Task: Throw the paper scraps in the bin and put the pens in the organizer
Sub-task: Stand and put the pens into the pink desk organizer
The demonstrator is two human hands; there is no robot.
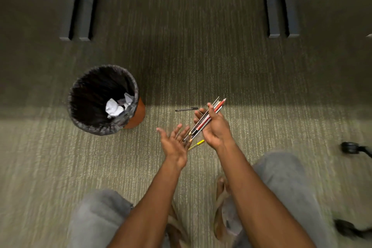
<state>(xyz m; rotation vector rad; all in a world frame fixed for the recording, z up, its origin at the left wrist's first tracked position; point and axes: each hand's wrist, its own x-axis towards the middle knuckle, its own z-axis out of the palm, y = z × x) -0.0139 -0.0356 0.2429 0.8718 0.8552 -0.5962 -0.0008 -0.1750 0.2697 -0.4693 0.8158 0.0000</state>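
Note:
My right hand grips a bundle of pens and pencils, slanted from lower left to upper right. Just left of the bundle's lower tips, my left hand is held palm up with fingers spread and nothing in it. A black pen lies on the carpet beyond my hands. A yellow pen lies on the carpet between my wrists. The round bin, lined with a black bag, stands to the left and holds crumpled white paper scraps. No organizer is in view.
Grey-green carpet covers the floor. Dark desk legs stand at back left and dark desk legs at back right. Chair castors are at the right edge. My knees in grey trousers and sandalled feet fill the bottom.

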